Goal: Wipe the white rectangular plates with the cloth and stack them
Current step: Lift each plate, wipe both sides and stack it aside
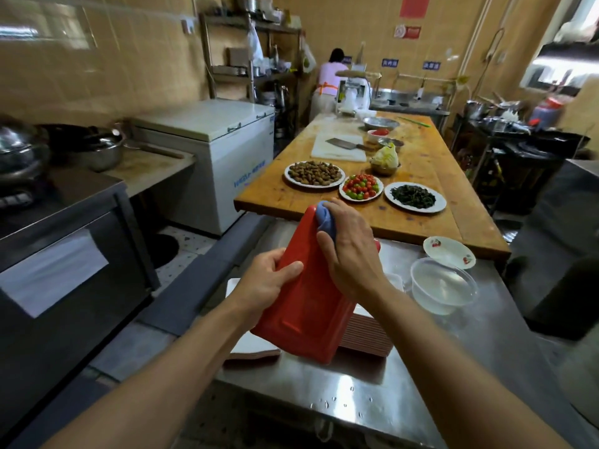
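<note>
I hold a rectangular plate [304, 306] tilted up on edge above the steel counter, its red underside facing me. My left hand [270, 280] grips its left edge. My right hand [350, 251] presses a bunched blue cloth [325, 218] against the upper part of that red surface. Under the raised plate lie two stacks of similar plates: one on the left [251, 346] with a white top face, one on the right [368, 335] showing reddish-brown edges. Both are partly hidden by the plate and my arms.
A clear plastic bowl [442, 285] and a small white dish [449, 251] sit right of the plates on the steel counter [356, 390]. Beyond is a wooden table [421, 163] with plates of food and a cleaver. A person [329, 82] stands at the back. An oven [64, 254] stands left.
</note>
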Tool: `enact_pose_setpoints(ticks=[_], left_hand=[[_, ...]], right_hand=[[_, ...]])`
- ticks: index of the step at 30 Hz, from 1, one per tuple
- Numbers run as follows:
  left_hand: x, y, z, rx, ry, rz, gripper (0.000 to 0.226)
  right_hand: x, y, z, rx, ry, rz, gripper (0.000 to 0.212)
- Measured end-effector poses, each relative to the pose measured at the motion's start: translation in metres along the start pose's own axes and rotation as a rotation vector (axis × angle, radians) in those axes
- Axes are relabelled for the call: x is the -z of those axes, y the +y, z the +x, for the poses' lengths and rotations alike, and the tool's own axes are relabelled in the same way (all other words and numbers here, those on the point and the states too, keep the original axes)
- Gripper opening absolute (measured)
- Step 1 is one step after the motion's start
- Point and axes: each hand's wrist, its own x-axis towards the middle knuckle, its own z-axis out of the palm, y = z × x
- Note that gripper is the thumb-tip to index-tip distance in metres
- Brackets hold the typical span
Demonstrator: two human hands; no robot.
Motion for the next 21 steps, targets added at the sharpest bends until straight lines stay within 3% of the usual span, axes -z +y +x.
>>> enact_pose_setpoints(ticks=[8, 16, 21], left_hand=[[-0.005, -0.005, -0.005, 0.008, 0.046, -0.085, 0.023], [-0.015, -0.003, -0.001, 0.012, 0.071, -0.194, 0.020], [-0.029, -0.007, 0.006, 0.000, 0.103, -0.264, 0.017]], right_hand=[[-0.012, 0.013, -0.008, 0.013, -0.039, -0.264, 0.058], [0.003, 0.032, -0.019, -0.243, 0.064, 0.105, 0.052], [-0.001, 0.026, -0.022, -0.422, 0.124, 0.190, 0.061]])
